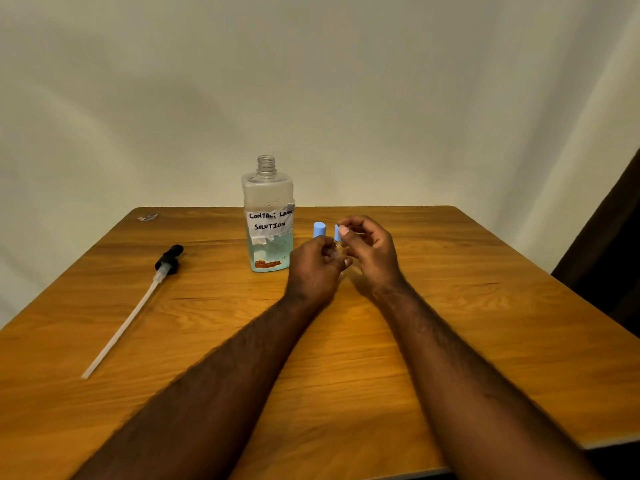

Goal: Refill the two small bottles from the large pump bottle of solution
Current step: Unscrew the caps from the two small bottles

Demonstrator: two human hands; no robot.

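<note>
The counter (450,341) was a slab of orange-brown wood with dark grain lines and rounded far corners, set against a plain cream wall (346,81). A dark drape (609,237) hung well to the right of the large bottle (268,202).

That bottle stood upright near the far middle of the counter, its long axis vertical and its bare threaded neck pointing up, uncapped. It was clear, flat-sided plastic, with pale blue-green liquid in its lower part and a crumpled white label (270,221) hand-lettered "CONTACT LENS SOLUTION".

Well to its left lay the black pump head (169,259). The pump's long white dip tube (121,327) ran away from the bottle towards the near left edge. A small crumpled scrap (148,217) sat at the far left corner.

Just right of the bottle a round blue cap (319,230) stood upright, the body beneath it hidden by the left hand (313,268). That hand's fingers were curled, though I cannot tell what they held. The right hand (370,251), touching the left, pinched a second blue cap (336,233) between thumb and forefinger.
</note>
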